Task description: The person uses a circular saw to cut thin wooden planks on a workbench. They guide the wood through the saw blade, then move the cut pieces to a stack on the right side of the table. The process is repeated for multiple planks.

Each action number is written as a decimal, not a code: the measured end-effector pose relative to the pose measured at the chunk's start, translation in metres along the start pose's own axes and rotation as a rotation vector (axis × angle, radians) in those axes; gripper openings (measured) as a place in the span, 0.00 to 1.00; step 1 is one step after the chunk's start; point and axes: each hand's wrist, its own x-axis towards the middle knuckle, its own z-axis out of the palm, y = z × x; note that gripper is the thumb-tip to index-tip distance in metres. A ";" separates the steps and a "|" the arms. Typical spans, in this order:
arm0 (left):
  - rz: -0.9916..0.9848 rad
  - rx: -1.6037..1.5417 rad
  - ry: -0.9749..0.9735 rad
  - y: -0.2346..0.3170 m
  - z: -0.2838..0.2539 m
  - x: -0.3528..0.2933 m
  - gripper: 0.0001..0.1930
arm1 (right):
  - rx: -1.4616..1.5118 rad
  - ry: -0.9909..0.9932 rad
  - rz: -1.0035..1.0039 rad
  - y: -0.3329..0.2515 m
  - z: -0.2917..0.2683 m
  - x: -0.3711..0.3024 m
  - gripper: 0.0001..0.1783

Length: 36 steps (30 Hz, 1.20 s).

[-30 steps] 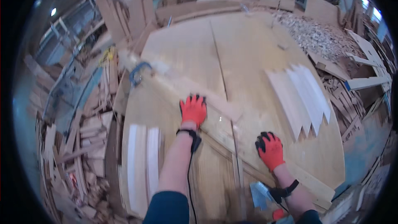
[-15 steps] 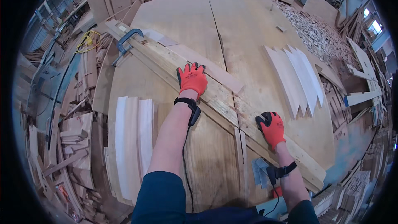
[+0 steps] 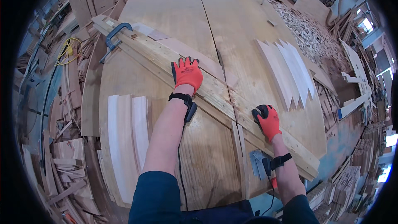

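Note:
My left hand [image 3: 188, 74], in a red glove with black fingertips, lies with fingers spread on a long pale wooden beam [image 3: 155, 51]. The beam runs diagonally over a large wooden tabletop [image 3: 166, 8]. A blue C-clamp [image 3: 112, 37] grips the beam near its far left end. Along the beam's far side lies a thin pinkish board [image 3: 195, 56], partly under my left fingers. My right hand [image 3: 267, 120], in a matching glove, rests on the beam's nearer right part with fingers curled. Whatever those fingers hold, if anything, is hidden.
Curved pale wood pieces lie at the tabletop's left [image 3: 120, 141] and right [image 3: 286, 74]. Grey flat pieces [image 3: 258, 164] sit beside my right wrist. A dark seam [image 3: 211, 29] splits the top. Wood scraps [image 3: 68, 170], a yellow cable [image 3: 69, 52] and a chip heap [image 3: 294, 25] surround it.
The whole view has shifted slightly, so everything appears a little further left and higher. Both hands stay at about the same places on the beam.

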 end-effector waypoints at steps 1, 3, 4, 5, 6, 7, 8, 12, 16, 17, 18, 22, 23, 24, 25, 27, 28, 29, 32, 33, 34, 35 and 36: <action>0.000 0.001 0.009 -0.001 -0.001 0.003 0.27 | 0.010 -0.002 0.001 -0.002 0.000 0.005 0.17; 0.025 -0.007 0.038 0.005 0.001 0.012 0.27 | 0.000 0.004 -0.015 0.009 0.002 0.010 0.18; 0.036 -0.026 0.089 0.006 0.003 0.012 0.25 | -0.005 0.008 -0.019 0.015 0.002 0.010 0.18; 0.044 -0.008 0.120 0.003 0.007 0.014 0.24 | -0.001 0.018 -0.014 0.011 0.002 0.011 0.18; 0.057 0.005 0.157 0.000 0.009 0.018 0.23 | -0.001 0.034 -0.008 0.003 0.003 0.013 0.18; 0.068 -0.027 0.155 0.000 0.008 0.019 0.22 | 0.009 0.045 -0.002 0.006 0.006 0.015 0.19; 0.093 -0.073 0.161 0.006 0.004 0.018 0.22 | 0.002 0.037 0.058 0.021 0.011 0.014 0.20; 0.047 -0.038 0.168 -0.001 0.000 0.010 0.22 | -0.001 -0.009 0.028 -0.001 -0.002 0.015 0.21; 0.039 -0.048 0.095 -0.001 0.004 0.001 0.24 | -0.042 -0.038 0.069 -0.003 0.001 0.003 0.22; 0.038 -0.046 0.105 -0.003 0.006 0.001 0.24 | -0.051 -0.042 0.078 -0.005 0.000 0.000 0.23; 0.043 -0.031 0.101 -0.002 0.007 -0.002 0.24 | -0.055 -0.023 0.072 -0.003 0.001 -0.005 0.23; 0.072 0.027 0.107 0.005 0.013 -0.017 0.23 | -0.055 0.010 0.083 0.005 0.001 -0.028 0.24; 0.086 0.040 0.105 0.004 0.012 -0.020 0.22 | -0.029 -0.005 0.091 0.006 0.002 -0.030 0.24; 0.104 0.050 0.074 0.011 0.008 -0.027 0.22 | -0.020 -0.010 0.112 0.010 -0.002 -0.037 0.24; 0.110 0.064 0.132 0.002 0.016 -0.025 0.22 | -0.019 -0.021 0.103 0.008 -0.001 -0.036 0.24; 0.064 0.062 0.054 0.004 0.012 -0.029 0.25 | -0.046 -0.059 0.122 0.004 -0.006 -0.040 0.26; 0.049 0.052 0.029 0.011 0.012 -0.036 0.26 | -0.067 -0.052 0.122 0.011 -0.004 -0.047 0.27; 0.049 0.061 0.013 0.015 0.016 -0.042 0.26 | -0.056 -0.073 0.129 0.015 -0.007 -0.055 0.27; 0.065 0.064 0.048 0.026 0.020 -0.055 0.24 | -0.058 -0.009 0.103 0.028 -0.008 -0.072 0.24; 0.055 0.069 0.065 0.022 0.019 -0.067 0.24 | -0.057 0.015 0.080 0.029 -0.001 -0.081 0.22; 0.110 0.054 0.096 0.025 0.019 -0.069 0.22 | -0.089 0.052 0.037 0.038 0.000 -0.080 0.20; 0.149 0.067 0.103 0.020 0.017 -0.072 0.21 | -0.092 0.062 -0.001 0.040 0.005 -0.082 0.19; 0.183 0.067 0.234 -0.001 0.027 -0.069 0.18 | -0.062 0.103 -0.043 0.032 -0.001 -0.087 0.16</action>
